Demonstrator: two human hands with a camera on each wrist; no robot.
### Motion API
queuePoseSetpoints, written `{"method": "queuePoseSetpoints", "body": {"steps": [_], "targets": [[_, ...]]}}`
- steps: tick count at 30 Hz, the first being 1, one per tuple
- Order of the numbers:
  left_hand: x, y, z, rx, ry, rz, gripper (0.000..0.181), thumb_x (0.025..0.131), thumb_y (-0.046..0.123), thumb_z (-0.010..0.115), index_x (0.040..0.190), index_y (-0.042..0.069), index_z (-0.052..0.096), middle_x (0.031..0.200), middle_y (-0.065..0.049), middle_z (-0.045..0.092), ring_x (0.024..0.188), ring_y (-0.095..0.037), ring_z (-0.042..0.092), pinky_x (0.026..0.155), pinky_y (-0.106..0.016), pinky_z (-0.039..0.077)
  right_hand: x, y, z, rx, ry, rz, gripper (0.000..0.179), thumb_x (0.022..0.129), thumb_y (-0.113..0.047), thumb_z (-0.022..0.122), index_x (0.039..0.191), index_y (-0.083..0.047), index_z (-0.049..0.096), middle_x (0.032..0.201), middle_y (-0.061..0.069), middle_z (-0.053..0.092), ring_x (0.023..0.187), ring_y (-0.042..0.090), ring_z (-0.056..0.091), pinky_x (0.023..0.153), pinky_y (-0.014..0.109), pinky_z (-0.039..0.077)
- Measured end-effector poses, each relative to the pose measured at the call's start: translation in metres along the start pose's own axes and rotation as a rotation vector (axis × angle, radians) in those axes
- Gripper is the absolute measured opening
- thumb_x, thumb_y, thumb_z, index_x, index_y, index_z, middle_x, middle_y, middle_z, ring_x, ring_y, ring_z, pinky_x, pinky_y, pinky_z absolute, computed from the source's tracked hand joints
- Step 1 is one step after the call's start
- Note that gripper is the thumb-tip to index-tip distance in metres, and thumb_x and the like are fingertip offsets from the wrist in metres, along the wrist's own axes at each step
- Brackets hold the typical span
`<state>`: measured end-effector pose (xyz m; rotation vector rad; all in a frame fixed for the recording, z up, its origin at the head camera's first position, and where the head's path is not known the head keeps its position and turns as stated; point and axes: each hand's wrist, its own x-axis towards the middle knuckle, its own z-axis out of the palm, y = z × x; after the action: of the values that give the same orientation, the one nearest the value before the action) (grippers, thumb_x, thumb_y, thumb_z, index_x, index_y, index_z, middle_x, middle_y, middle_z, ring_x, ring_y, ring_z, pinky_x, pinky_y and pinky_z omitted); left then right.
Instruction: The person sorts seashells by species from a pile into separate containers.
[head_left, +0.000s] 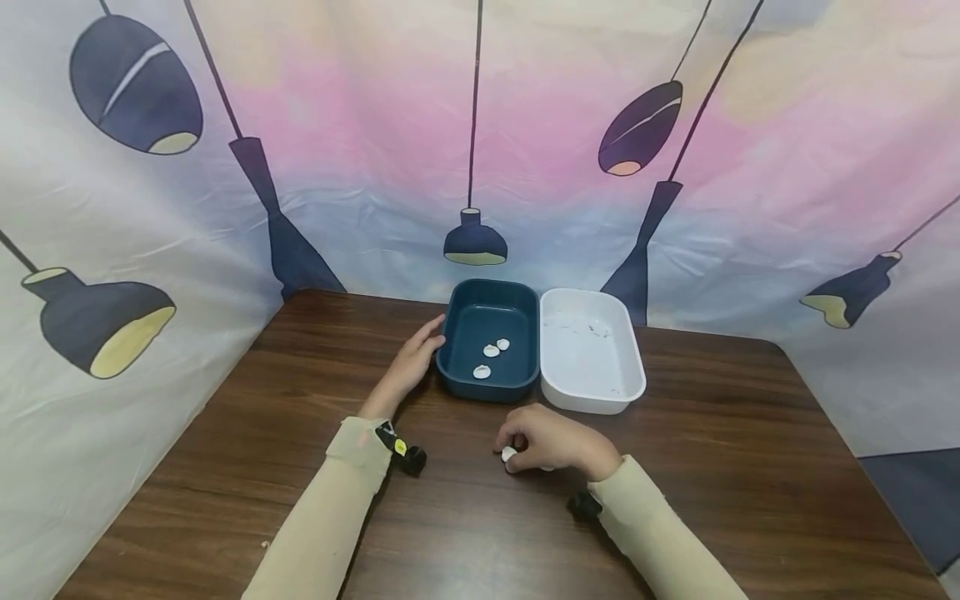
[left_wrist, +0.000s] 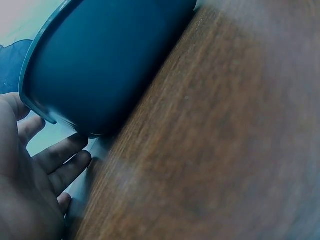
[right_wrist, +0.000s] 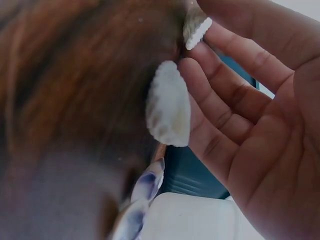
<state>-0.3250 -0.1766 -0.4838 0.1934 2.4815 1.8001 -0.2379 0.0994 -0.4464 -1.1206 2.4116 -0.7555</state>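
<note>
My right hand (head_left: 557, 439) is low over the table in front of the two trays, pinching a small white seashell (right_wrist: 197, 31) between thumb and forefinger. Beside its other fingers in the right wrist view lies a larger ribbed shell (right_wrist: 169, 106). Purple-marked shells (right_wrist: 146, 184) sit behind that one, mostly hidden by the hand in the head view. Extended fingers of my left hand (head_left: 408, 363) rest against the left side of the dark teal tray (head_left: 487, 388). Three white shells (head_left: 482, 372) lie apart on that tray's floor.
A white tray (head_left: 592, 403) stands right against the teal one, with dark specks on its floor. Both are at the back of the brown wooden table (head_left: 450, 517), close to a cloth backdrop (head_left: 360, 150) printed with lamps. A tiny pale crumb (head_left: 266, 544) lies near the left forearm.
</note>
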Motion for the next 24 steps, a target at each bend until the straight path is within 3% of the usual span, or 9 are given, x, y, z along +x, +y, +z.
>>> {"method": "queuePoseSetpoints", "body": {"steps": [4,10,15,20,24], "targets": [[-0.0023,0.0008,-0.0008,-0.005,0.008,-0.001,0.056,0.113,0.031,0.042,0.168,0.020,0.034,0.173,-0.011,0.026,0.158,-0.035,0.025,0.125,-0.059,0.022,0.0026,0.0003,0.0019,-0.046,0.019,-0.007,0.011,0.088,-0.009,0.084,0.094,-0.014,0.077,0.086,-0.009,0.067,0.077,0.009,0.059,0.069,0.024,0.052],[-0.0029,0.0019,0.0007,-0.003,0.004,-0.012,0.056,0.113,0.032,0.042,0.168,0.020,0.033,0.173,-0.011,0.026,0.158,-0.035,0.024,0.125,-0.059,0.022,0.0017,0.0009,0.0029,-0.045,0.027,0.037,0.019,0.089,-0.013,0.084,0.083,-0.021,0.068,0.075,-0.012,0.062,0.069,0.006,0.055,0.063,0.025,0.050],[-0.0038,-0.0007,0.0010,0.003,0.010,-0.024,0.057,0.113,0.033,0.042,0.168,0.021,0.033,0.173,-0.011,0.026,0.159,-0.035,0.022,0.126,-0.060,0.020,0.0018,0.0016,0.0045,-0.033,0.023,0.036,0.013,0.089,-0.015,0.086,0.092,-0.017,0.073,0.080,-0.011,0.065,0.072,0.006,0.057,0.066,0.024,0.052],[-0.0036,-0.0007,0.0018,0.011,0.004,-0.030,0.057,0.113,0.033,0.041,0.168,0.022,0.033,0.173,-0.010,0.026,0.159,-0.035,0.023,0.126,-0.060,0.020,-0.0020,0.0027,0.0015,0.006,0.004,0.044,0.031,0.080,-0.012,0.094,0.105,-0.011,0.076,0.087,-0.007,0.069,0.075,0.008,0.060,0.068,0.025,0.054],[-0.0001,0.0020,0.0012,0.007,0.006,-0.020,0.057,0.113,0.034,0.042,0.168,0.022,0.033,0.173,-0.010,0.026,0.159,-0.035,0.022,0.126,-0.060,0.020,-0.0039,0.0019,-0.0036,0.012,0.004,0.062,0.032,0.078,-0.006,0.093,0.104,-0.013,0.076,0.089,-0.007,0.069,0.076,0.009,0.061,0.068,0.025,0.054]]}}
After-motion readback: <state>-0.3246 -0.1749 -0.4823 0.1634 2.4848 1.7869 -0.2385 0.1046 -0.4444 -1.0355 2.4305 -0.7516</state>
